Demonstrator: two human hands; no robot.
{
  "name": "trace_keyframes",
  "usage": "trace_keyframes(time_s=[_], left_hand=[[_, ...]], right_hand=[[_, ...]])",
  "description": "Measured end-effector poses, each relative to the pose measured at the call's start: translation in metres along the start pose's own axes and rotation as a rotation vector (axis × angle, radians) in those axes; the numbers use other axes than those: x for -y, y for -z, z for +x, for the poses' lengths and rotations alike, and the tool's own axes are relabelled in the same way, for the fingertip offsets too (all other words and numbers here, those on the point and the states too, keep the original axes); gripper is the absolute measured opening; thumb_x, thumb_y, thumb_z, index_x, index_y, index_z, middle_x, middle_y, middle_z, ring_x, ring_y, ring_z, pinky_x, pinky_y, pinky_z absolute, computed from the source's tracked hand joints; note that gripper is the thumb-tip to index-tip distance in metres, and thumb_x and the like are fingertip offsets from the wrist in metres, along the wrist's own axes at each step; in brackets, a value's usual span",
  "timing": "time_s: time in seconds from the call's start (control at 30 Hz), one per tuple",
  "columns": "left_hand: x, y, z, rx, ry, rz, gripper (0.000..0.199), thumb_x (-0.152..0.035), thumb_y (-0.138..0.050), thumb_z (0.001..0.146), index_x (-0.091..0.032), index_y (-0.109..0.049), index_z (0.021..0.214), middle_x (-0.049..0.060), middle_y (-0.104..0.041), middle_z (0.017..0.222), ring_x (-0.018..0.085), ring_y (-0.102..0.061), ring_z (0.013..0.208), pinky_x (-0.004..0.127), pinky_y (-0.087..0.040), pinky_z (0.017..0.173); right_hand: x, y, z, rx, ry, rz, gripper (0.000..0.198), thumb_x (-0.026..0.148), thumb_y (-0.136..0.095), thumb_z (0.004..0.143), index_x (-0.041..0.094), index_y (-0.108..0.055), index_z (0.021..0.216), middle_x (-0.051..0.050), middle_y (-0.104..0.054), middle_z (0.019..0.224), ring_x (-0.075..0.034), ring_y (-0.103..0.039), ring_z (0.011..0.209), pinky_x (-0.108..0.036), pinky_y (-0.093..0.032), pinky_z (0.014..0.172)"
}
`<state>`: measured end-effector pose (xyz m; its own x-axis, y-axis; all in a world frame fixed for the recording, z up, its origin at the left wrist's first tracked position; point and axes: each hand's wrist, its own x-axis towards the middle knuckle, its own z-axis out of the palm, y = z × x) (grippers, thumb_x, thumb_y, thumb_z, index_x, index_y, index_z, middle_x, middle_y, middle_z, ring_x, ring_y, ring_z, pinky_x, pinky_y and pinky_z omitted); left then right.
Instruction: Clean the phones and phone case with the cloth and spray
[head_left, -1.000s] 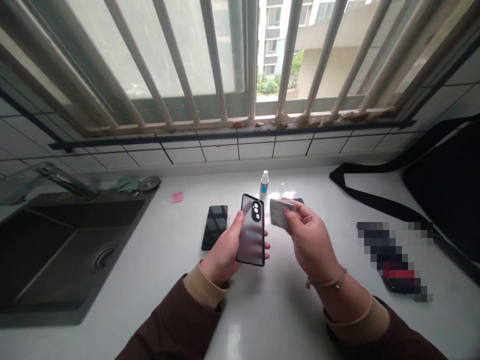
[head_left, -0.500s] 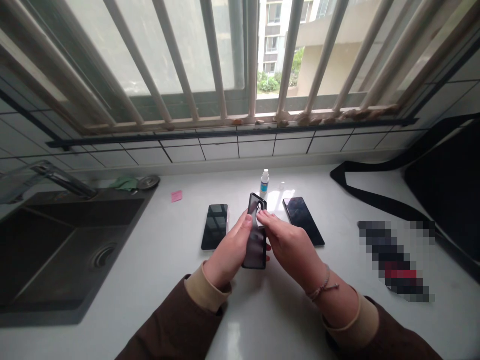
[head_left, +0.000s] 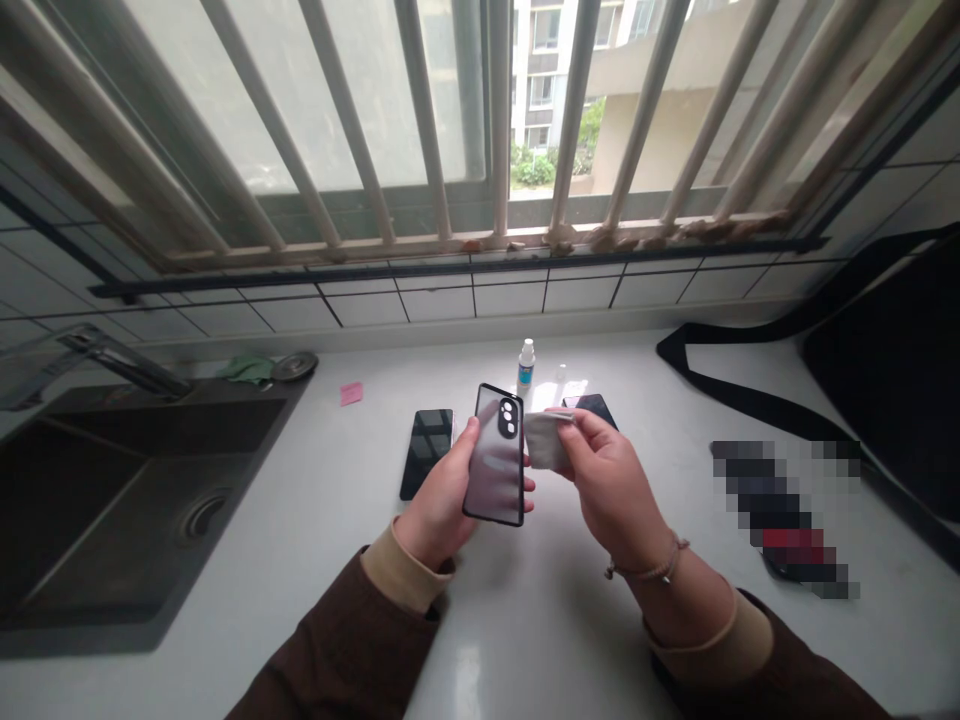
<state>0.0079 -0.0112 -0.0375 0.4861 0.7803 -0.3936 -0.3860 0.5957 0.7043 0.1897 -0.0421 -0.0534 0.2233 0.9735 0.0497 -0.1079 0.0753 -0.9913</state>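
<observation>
My left hand (head_left: 442, 485) is closed around a phone case (head_left: 493, 470) with a dark rim and a translucent greyish back. Its camera cutout faces up; whether a phone sits inside I cannot tell. Just right of it, my right hand (head_left: 611, 470) pinches a folded grey cloth (head_left: 546, 440), which is beside the phone case's edge. Behind them stands a small white bottle (head_left: 526, 365) with a blue label. A dark-screened phone (head_left: 427, 452) lies left of my left hand. Another dark phone (head_left: 591, 408) is partly hidden behind my right hand.
A sink (head_left: 142, 500) with a faucet (head_left: 124, 362) takes up the left side. Near it are a pink sticky note (head_left: 351, 393) and a green cloth (head_left: 247, 369). At right lie a black bag (head_left: 892, 330) with its strap and a blurred-out object (head_left: 784, 520). A small white cap (head_left: 562, 372) sits by the bottle.
My right hand has lifted the cloth off the phone case and moved it right. The phone case has turned so its back with the camera area shows more fully.
</observation>
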Motion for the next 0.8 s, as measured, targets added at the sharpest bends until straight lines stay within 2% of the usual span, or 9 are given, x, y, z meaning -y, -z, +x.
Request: trace_keyframes(time_s=[0.07, 0.17, 0.27, 0.37, 0.5, 0.67, 0.73, 0.8], left_hand=[[0.001, -0.003, -0.002, 0.009, 0.030, 0.010, 0.056, -0.061, -0.047, 0.106, -0.015, -0.069, 0.127, 0.017, -0.077, 0.100, 0.027, -0.077, 0.076, 0.043, -0.067, 0.066], [0.005, -0.006, -0.005, 0.006, 0.074, 0.046, 0.058, -0.063, -0.047, 0.105, -0.014, -0.069, 0.127, 0.018, -0.077, 0.104, 0.028, -0.078, 0.079, 0.044, -0.067, 0.067], [0.009, -0.008, -0.007, 0.017, 0.095, 0.081, 0.059, -0.063, -0.051, 0.104, -0.016, -0.065, 0.135, 0.018, -0.077, 0.105, 0.030, -0.079, 0.081, 0.046, -0.067, 0.069], [0.011, -0.006, -0.007, 0.021, 0.076, 0.096, 0.059, -0.061, -0.054, 0.103, -0.019, -0.058, 0.144, 0.016, -0.078, 0.102, 0.029, -0.079, 0.080, 0.046, -0.067, 0.069], [0.011, -0.003, -0.003, -0.003, 0.010, 0.097, 0.053, -0.059, -0.056, 0.104, -0.020, -0.058, 0.139, 0.013, -0.076, 0.096, 0.027, -0.078, 0.076, 0.042, -0.067, 0.067], [0.012, 0.001, 0.001, -0.010, -0.079, 0.107, 0.044, -0.051, -0.062, 0.103, -0.025, -0.056, 0.139, 0.008, -0.075, 0.097, 0.024, -0.077, 0.076, 0.041, -0.067, 0.071], [0.013, 0.002, 0.003, -0.021, -0.123, 0.082, 0.043, -0.047, -0.063, 0.103, -0.026, -0.055, 0.140, 0.008, -0.076, 0.103, 0.022, -0.077, 0.078, 0.038, -0.067, 0.072], [0.013, 0.002, 0.005, -0.031, -0.136, 0.071, 0.043, -0.046, -0.062, 0.104, -0.026, -0.054, 0.141, 0.009, -0.076, 0.107, 0.021, -0.077, 0.077, 0.038, -0.067, 0.072]], right_hand=[[-0.003, 0.004, 0.005, -0.143, 0.039, 0.037, 0.034, 0.048, -0.062, 0.103, 0.020, -0.072, 0.118, -0.010, -0.078, 0.112, -0.024, -0.075, 0.098, -0.041, -0.066, 0.085], [0.000, 0.009, 0.006, -0.221, 0.233, -0.234, 0.028, 0.042, -0.062, 0.104, 0.022, -0.075, 0.120, -0.010, -0.077, 0.119, -0.027, -0.073, 0.110, -0.046, -0.061, 0.099], [0.003, 0.008, 0.001, -0.122, 0.453, -0.554, 0.025, 0.030, -0.058, 0.106, 0.024, -0.075, 0.123, -0.010, -0.078, 0.119, -0.027, -0.073, 0.112, -0.046, -0.058, 0.103], [0.000, 0.003, -0.003, 0.052, 0.555, -0.698, 0.028, 0.022, -0.051, 0.109, 0.024, -0.074, 0.124, -0.010, -0.079, 0.120, -0.026, -0.074, 0.112, -0.043, -0.059, 0.099], [-0.006, -0.001, -0.003, 0.190, 0.548, -0.790, 0.028, 0.023, -0.046, 0.111, 0.022, -0.072, 0.121, -0.009, -0.081, 0.115, -0.025, -0.077, 0.103, -0.039, -0.061, 0.089], [0.000, -0.002, -0.007, 0.270, 0.519, -0.819, 0.027, 0.022, -0.046, 0.110, 0.022, -0.072, 0.116, -0.008, -0.081, 0.103, -0.021, -0.077, 0.085, -0.032, -0.057, 0.075], [0.003, -0.002, -0.009, 0.301, 0.453, -0.763, 0.026, 0.023, -0.047, 0.110, 0.023, -0.073, 0.113, -0.005, -0.080, 0.096, -0.019, -0.075, 0.079, -0.030, -0.056, 0.071], [0.004, -0.002, -0.008, 0.258, 0.327, -0.657, 0.024, 0.027, -0.050, 0.108, 0.024, -0.074, 0.110, -0.004, -0.079, 0.091, -0.019, -0.074, 0.077, -0.030, -0.055, 0.069]])
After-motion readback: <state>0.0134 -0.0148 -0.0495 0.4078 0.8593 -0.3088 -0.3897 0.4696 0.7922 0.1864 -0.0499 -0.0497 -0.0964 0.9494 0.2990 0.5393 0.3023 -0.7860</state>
